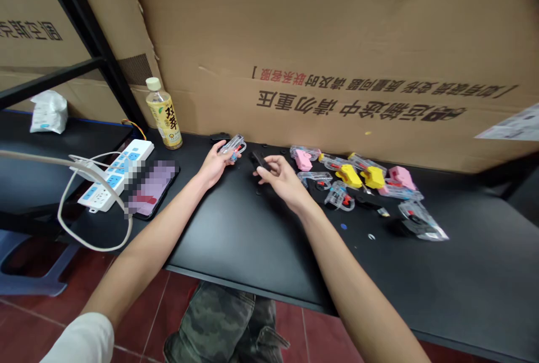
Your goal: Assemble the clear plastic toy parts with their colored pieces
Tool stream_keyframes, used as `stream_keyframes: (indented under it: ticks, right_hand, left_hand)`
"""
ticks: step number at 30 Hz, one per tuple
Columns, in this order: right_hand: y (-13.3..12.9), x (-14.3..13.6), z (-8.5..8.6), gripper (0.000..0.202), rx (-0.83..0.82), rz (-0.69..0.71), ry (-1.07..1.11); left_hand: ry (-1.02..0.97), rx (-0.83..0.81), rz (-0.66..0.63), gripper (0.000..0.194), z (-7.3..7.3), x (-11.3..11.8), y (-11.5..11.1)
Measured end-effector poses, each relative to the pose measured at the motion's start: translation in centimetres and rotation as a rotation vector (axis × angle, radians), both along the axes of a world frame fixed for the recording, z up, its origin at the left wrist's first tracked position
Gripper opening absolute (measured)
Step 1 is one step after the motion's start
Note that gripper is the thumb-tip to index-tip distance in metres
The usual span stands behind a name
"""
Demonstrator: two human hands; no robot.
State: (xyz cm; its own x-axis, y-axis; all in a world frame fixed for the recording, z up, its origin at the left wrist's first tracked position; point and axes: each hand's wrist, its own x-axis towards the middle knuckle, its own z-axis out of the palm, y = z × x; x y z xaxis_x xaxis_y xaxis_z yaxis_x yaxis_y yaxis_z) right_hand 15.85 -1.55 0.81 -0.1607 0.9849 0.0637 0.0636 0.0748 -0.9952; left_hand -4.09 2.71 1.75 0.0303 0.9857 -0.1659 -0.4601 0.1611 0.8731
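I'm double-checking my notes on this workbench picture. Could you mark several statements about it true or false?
1. The right grip holds a black part. True.
2. The left grip holds a pink piece. False: the left grip holds a clear plastic piece.
3. Two yellow pieces lie to the right of the right grip. True.
4. The bottle lies on its side. False: the bottle stands upright.
5. The phone rests on top of the power strip. False: the phone lies beside the power strip, on the black table.
6. Printed cardboard stands behind the table. True.
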Motion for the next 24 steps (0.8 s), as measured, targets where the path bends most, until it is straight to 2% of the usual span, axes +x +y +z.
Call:
stream_keyframes:
  ticks: [3, 6, 8, 12, 15, 19, 24]
  right_hand:
    - [-2.2, -1.2, 0.8, 0.052, -0.125, 0.152, 0.082]
    - [-2.9, -1.6, 1.0, 0.053, -0.211, 0.236, 0.131]
    - [-2.7, -1.5, 0.7, 0.053, -0.207, 0.221, 0.125]
    - [-1.6, -0.9, -0.8, 0.057, -0.108, 0.095, 0.083]
    - [-1.0, -0.6, -1.4, 0.063, -0.095, 0.069, 0.056]
    - [-1.0, -0.5, -1.3, 0.063, -0.098, 0.073, 0.06]
    - [-1.1, -0.6, -0.8, 0.054, -0.101, 0.065, 0.101]
  left_hand:
    - [-0.016, 0.009, -0.051, 0.039, -0.1, -0.1, -0.2]
    - [0.012, 0.025, -0.081, 0.03, -0.1, -0.3, -0.3]
    - [0.035, 0.033, -0.096, 0.03, -0.2, -0.3, -0.2]
    - [0.048, 0.039, -0.091, 0.037, -0.5, -0.5, 0.0]
    - [0.041, 0.056, -0.118, 0.033, -0.6, -0.6, 0.0]
    - [0.021, 0.072, -0.16, 0.027, -0.6, -0.7, 0.0]
    - [0.026, 0.069, -0.187, 0.031, -0.8, -0.8, 0.0]
